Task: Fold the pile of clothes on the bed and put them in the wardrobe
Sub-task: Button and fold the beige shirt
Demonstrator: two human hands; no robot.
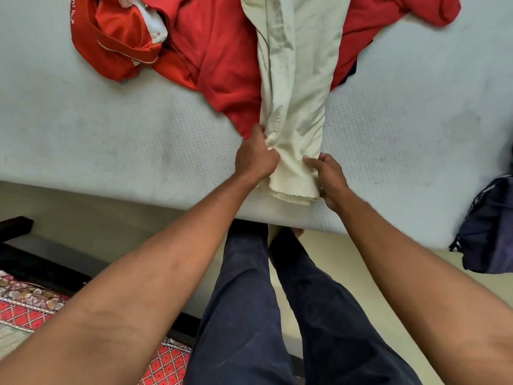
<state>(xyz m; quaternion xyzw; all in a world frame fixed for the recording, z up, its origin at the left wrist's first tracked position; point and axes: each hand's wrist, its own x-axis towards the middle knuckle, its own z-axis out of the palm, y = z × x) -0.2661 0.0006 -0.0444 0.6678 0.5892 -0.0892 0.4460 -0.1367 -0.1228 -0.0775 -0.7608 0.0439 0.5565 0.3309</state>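
Note:
Cream trousers [297,87] lie lengthwise on the pale mattress [111,134], their hem end at the near edge. My left hand [254,158] grips the left side of the leg near the hem. My right hand [329,179] pinches the right side of the same hem end, thumb on top. Under the trousers lies a red garment [222,65]. An orange-red garment with white trim [122,37] is bunched at the far left. More red cloth [388,20] spreads at the far right.
A dark navy garment [488,232] hangs over the mattress edge at the right. A patterned red rug [30,307] lies on the floor at the lower left beside a dark bed frame [41,262]. My legs in navy trousers stand against the bed.

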